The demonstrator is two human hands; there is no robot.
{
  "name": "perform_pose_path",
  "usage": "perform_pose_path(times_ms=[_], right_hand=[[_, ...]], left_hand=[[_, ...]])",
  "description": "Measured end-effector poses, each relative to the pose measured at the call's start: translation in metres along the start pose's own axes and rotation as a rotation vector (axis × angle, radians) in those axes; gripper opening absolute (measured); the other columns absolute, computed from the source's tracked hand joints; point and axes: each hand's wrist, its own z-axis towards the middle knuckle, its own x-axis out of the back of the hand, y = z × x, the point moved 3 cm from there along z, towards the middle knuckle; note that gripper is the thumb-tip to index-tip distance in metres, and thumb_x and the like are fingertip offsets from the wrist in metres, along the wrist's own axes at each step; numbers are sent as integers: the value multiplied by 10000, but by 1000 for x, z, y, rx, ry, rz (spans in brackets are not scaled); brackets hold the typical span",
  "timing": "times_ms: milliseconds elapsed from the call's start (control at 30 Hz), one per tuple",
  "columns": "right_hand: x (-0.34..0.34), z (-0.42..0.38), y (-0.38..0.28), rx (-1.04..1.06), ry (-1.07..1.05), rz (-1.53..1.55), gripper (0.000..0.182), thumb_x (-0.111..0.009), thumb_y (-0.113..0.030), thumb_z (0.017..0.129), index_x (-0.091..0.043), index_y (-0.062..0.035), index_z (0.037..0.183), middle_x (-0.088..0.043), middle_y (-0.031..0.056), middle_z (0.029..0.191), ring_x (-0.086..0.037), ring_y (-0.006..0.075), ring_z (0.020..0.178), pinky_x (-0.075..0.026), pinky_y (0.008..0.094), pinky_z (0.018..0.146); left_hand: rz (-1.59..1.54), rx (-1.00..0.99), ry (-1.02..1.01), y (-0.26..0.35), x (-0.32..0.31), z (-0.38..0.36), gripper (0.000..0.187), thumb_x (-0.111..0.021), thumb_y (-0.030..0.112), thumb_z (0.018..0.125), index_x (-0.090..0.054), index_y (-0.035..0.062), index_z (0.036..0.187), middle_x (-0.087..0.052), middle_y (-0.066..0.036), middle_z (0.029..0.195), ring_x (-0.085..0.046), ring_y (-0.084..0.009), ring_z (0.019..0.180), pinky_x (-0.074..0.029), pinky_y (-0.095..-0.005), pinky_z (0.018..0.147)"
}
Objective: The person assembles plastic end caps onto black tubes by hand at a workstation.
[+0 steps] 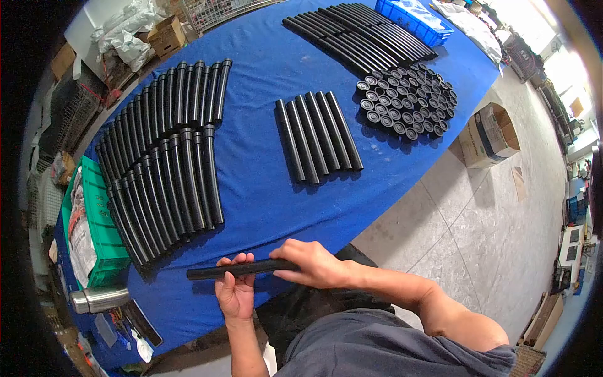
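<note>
A black tube (210, 273) lies nearly level across my two hands, close to the table's near edge. My left hand (237, 294) supports it around the middle, thumb on the near side and fingers behind. Wrapped over the tube's right end is my right hand (312, 264), which hides that end. Several plain black tubes (319, 135) rest side by side on the blue cloth in front of me. To their right sits a cluster of round black caps (408, 100). Black tubes with wider collars at their far ends (166, 157) form two overlapping rows on the left.
More black tubes (361, 34) lie at the far end beside a blue crate (418, 24). A green crate (107, 232) and a metal flask (100, 300) stand at the left edge of the blue cloth (251, 151). A cardboard box (487, 135) is on the floor to the right.
</note>
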Motion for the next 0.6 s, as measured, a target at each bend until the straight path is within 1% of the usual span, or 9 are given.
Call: perform_pose_path(times_ms=[67,167,200,300,400,500,533,600], right_hand=[[-3,-2,-6,200,9,-215,494,-779,-299,866,-598,32,1185,-666,229,923,-681,387,881,-548,454,735],[6,3,-14,15,127,39,493,-781,-297,865,-602,29,1189,-662,230,899,-682,383,882,-550,456,719],[12,5,-14,-206,-48,158,494,-787,-288,859,-601,21,1197,-659,226,906,-675,389,897,-552,453,743],[2,1,-2,-75,41,91,466,-787,-314,870,-621,21,1148,-681,222,848,-704,346,788,-542,409,678],[2,4,-12,172,211,-46,397,-771,-294,902,-647,9,1127,-674,154,800,-681,228,706,-516,347,623],[16,10,-15,-573,-260,275,355,-773,-207,887,-632,-8,1145,-662,140,882,-689,270,790,-547,376,655],[12,8,-10,-497,-219,205,375,-783,-183,868,-620,-9,1159,-655,182,1011,-683,298,895,-559,388,693],[2,3,-4,-81,-17,-37,399,-792,-207,867,-617,-4,1164,-662,184,983,-688,267,867,-548,375,682]], left_hand=[[2,0,-7,1,-1,0,325,-632,105,992,-530,45,1295,-612,-243,1330,-550,-400,1314,-506,-523,1086],[5,0,-20,1,1,-1,321,-635,100,990,-532,46,1288,-613,-240,1327,-550,-398,1315,-507,-520,1085],[7,-1,-26,1,1,-1,320,-636,99,989,-532,46,1287,-614,-240,1326,-549,-397,1316,-508,-519,1084],[-5,-3,-19,0,-1,0,322,-638,99,988,-531,48,1287,-615,-241,1325,-553,-397,1311,-506,-523,1085],[-21,8,-27,1,-2,0,319,-635,100,990,-531,51,1289,-612,-241,1330,-550,-395,1316,-502,-523,1089],[7,1,-41,1,0,0,317,-629,103,994,-530,52,1292,-608,-238,1339,-541,-393,1326,-496,-525,1095],[7,6,-34,1,-1,1,317,-629,105,996,-532,53,1293,-609,-235,1339,-539,-393,1328,-494,-527,1096],[5,16,-13,1,0,1,316,-627,110,998,-535,55,1296,-610,-230,1341,-535,-394,1331,-490,-531,1097]])
